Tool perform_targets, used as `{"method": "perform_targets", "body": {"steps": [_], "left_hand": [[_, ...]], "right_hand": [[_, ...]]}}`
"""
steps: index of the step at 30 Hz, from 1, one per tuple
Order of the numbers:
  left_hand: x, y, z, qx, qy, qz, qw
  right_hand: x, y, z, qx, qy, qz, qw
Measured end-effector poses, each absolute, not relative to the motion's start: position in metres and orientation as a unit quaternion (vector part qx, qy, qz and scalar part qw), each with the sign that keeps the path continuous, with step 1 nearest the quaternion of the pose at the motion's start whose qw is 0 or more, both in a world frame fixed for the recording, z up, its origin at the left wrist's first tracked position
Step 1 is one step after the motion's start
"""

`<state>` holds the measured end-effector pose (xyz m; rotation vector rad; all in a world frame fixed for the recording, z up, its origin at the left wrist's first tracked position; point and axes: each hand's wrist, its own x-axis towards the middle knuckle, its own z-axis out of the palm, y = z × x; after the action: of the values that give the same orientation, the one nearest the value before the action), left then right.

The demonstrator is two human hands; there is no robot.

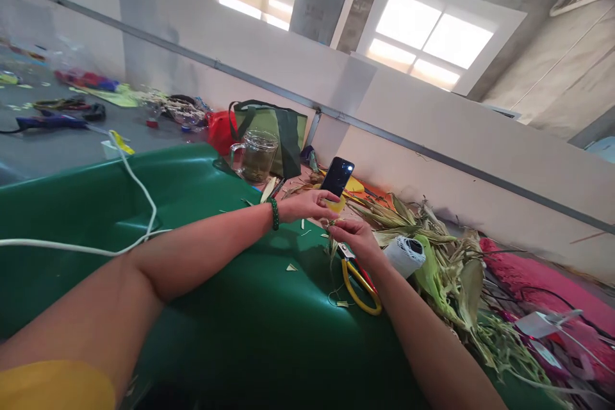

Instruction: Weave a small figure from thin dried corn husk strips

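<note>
My left hand, with a green beaded bracelet on its wrist, reaches in front of an upright phone. Its fingers are bent together beside a yellow round object; whatever they pinch is too small to make out. Just below and to the right, my right hand pinches a thin greenish plant strand between thumb and fingertips. Under that hand, yellow-handled scissors lie on the green table cover, with a red handle partly hidden next to them. Small husk scraps are scattered nearby.
Dried corn husks and a white roll lie at right, near pink material and a white charger. A glass jug stands before a green bag. A white cable crosses the cover at left.
</note>
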<state>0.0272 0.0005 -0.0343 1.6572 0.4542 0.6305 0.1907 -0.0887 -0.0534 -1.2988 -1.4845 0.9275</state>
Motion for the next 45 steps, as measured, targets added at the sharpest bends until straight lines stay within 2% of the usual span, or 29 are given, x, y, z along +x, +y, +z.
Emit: {"method": "perform_targets", "body": {"steps": [7,17,24,38,45], "left_hand": [[0.025,0.011,-0.034,0.681,0.240,0.299,0.624],[0.023,0.002,-0.033,0.759,0.150,0.242,0.585],[0.024,-0.002,-0.030,0.730,0.172,0.260,0.608],[0.028,-0.002,-0.035,0.715,0.203,0.240,0.625],[0.026,0.004,-0.027,0.740,0.288,0.232,0.562]], "right_hand": [[0.195,-0.089,-0.050,-0.548,-0.588,0.319,0.503],[0.193,-0.091,-0.052,-0.539,-0.672,0.199,0.468],[0.200,-0.096,-0.042,-0.547,-0.650,0.097,0.518],[0.193,-0.104,-0.039,-0.535,-0.687,0.071,0.487],[0.207,-0.152,-0.004,-0.557,-0.603,-0.070,0.567]]}}
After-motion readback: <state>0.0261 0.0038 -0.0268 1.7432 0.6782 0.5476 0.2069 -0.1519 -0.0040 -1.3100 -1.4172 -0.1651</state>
